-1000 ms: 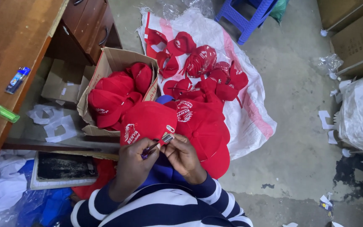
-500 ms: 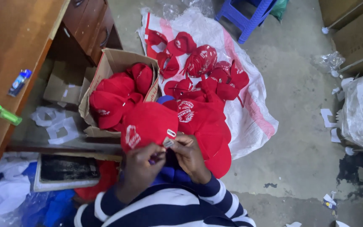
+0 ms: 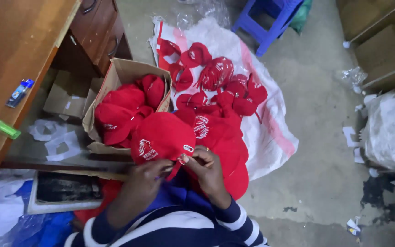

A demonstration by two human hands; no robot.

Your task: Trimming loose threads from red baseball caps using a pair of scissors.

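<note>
— Where is the red cap (image 3: 163, 137) sitting?
— On the person's lap, atop a heap of red caps (image 3: 220, 137), just beside the open cardboard box (image 3: 120, 73) stuffed with more of them. A small white tag (image 3: 188, 148) shows near its edge.
— And the hands?
— Both meet at the cap's near rim. The left hand (image 3: 145, 180) has its fingers pinched together on the fabric; whether a thin tool is in them I cannot tell. The right hand (image 3: 206, 167) has its fingers closed on the rim next to the tag.
— What lies around?
— Beyond the lap, more caps lie spread on a white sack (image 3: 270, 132) on the floor, near a blue stool (image 3: 270, 18). To the left, a wooden tabletop (image 3: 14, 50) carries a blue lighter (image 3: 20, 91) and a green lighter (image 3: 1, 127).
</note>
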